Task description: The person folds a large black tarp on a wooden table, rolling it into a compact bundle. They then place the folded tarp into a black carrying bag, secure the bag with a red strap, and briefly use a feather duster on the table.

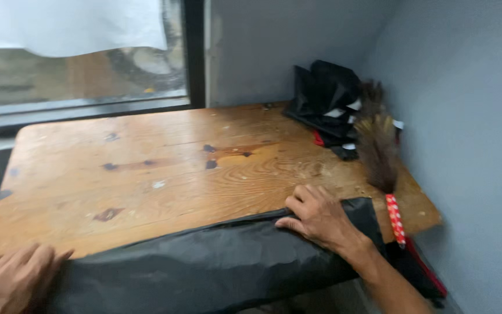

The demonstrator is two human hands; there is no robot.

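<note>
A black sheet of thin fabric or plastic lies along the near edge of a wooden table. My left hand presses flat on the sheet's left end, fingers spread. My right hand rests palm down on the sheet's right part, its fingertips at the sheet's far edge. Neither hand is closed around anything.
A feather duster with a red dotted handle lies at the table's right edge. Behind it a heap of black material sits in the corner. Grey walls stand on the right and behind, a window at back left.
</note>
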